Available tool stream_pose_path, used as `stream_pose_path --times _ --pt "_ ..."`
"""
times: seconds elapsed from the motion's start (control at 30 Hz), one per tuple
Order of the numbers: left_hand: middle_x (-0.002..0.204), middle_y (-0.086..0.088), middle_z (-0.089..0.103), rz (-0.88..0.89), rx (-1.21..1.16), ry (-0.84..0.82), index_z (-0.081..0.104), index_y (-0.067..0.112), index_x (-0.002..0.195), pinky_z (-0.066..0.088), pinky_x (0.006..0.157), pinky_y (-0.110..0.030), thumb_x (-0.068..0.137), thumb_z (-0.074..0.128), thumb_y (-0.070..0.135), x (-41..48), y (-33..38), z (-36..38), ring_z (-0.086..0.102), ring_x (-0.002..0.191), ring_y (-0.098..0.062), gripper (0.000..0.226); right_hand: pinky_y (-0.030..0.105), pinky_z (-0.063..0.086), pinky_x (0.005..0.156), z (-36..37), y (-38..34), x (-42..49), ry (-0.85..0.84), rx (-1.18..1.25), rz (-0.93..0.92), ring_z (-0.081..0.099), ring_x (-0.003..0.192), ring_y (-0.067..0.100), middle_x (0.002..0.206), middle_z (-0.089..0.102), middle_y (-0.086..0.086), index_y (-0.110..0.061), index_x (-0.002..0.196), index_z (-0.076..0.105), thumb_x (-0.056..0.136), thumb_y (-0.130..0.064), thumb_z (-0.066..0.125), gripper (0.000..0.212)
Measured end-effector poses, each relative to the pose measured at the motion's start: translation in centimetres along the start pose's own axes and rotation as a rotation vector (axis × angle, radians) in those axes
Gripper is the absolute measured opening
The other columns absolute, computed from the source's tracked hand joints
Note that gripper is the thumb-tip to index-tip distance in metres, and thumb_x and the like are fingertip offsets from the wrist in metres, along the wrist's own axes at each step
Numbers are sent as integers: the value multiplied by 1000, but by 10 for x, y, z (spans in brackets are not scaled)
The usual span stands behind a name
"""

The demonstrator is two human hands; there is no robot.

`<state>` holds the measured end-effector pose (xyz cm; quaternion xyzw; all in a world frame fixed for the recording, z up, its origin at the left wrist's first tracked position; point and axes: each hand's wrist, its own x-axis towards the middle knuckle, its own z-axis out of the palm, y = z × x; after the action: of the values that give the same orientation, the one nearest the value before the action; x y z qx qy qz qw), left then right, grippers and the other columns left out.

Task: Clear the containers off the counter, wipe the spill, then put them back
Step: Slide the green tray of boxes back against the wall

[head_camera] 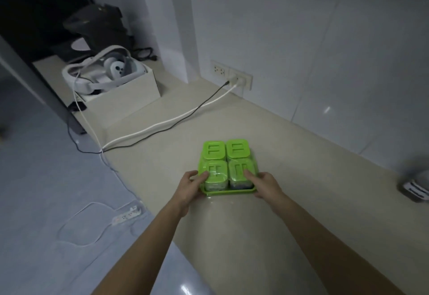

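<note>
Several small clear containers with bright green lids (pixel 236 149) stand packed together in a green tray (pixel 226 193) on the beige counter (pixel 290 178). My left hand (pixel 191 184) grips the tray's near left corner, thumb lying on the near left lid. On the near right corner sits my right hand (pixel 264 184), its thumb resting on the near right lid. The tray looks flat on the counter. No spill shows in this view.
A white and a black cable (pixel 162 124) cross the counter to wall sockets (pixel 232 75). A white box with a headset (pixel 111 78) sits far left. A blurred object (pixel 415 186) lies at the right edge. A power strip (pixel 126 213) is on the floor.
</note>
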<state>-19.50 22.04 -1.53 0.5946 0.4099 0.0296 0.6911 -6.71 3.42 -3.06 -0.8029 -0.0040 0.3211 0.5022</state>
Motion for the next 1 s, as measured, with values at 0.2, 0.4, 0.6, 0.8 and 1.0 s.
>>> stream_pose_path --times 0.2,0.4,0.6,0.8,1.0 --pt "112 -16 66 66 45 -83 44 3 134 53 86 -41 81 72 28 23 8 18 66 88 -24 65 29 45 63 -36 -3 -4 -32 67 17 56 65 17 70 64 6 -8 78 69 75 -44 73 37" --pt "111 -13 68 87 125 -279 48 3 132 52 84 -31 80 73 30 32 17 103 67 92 -20 63 13 42 45 -109 32 -14 140 163 31 53 45 1 60 62 -1 -12 69 67 80 -37 70 28" --pt "101 -3 64 90 119 -384 45 -2 131 50 84 -27 85 69 20 28 23 226 62 91 -15 56 32 49 66 -186 78 -25 419 252 87 62 63 15 79 75 13 -4 77 73 76 -49 70 45" --pt "113 -18 62 173 240 -414 47 -3 128 50 65 -13 88 65 19 28 23 314 60 89 -18 49 42 53 73 -242 112 -22 588 249 105 61 66 18 80 74 15 -4 77 70 70 -65 62 62" --pt "119 -22 61 202 308 -430 49 1 125 48 74 -26 87 65 26 40 29 360 60 93 -23 48 29 40 58 -270 113 -6 695 281 105 55 65 20 66 62 6 -7 70 63 82 -54 60 49"
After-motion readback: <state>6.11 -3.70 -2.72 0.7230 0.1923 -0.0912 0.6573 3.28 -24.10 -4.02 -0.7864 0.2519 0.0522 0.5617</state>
